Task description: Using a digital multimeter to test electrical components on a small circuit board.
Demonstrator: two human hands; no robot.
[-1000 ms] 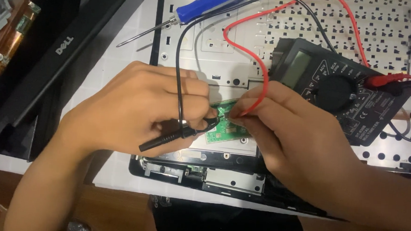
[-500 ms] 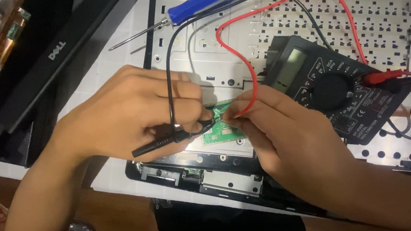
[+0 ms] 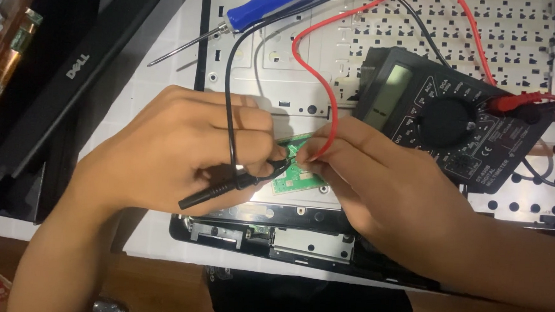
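Since earlier: barely shifted; both hands at the same spot over the board, red lead looped a little lower.
Left hand (image 3: 189, 154): closed around black probe (image 3: 235, 184), a slim glossy rod, its tip laid on the board.
Right hand (image 3: 384, 180): fingers pinched narrow on red lead (image 3: 322, 92); probe tip hidden beneath them.
Green circuit board (image 3: 295, 173): small, flat, matte; on the open laptop base (image 3: 282, 67), near its front edge, between both hands.
Laptop base: pale perforated metal plate in a black frame.
Multimeter (image 3: 447, 124): black boxy plastic, grey screen, round dial; toward the base's right edge.
Screwdriver (image 3: 259, 12): blue handle, thin steel shaft; back-left corner.
Black panel (image 3: 53, 81): smooth, long; left of the base.
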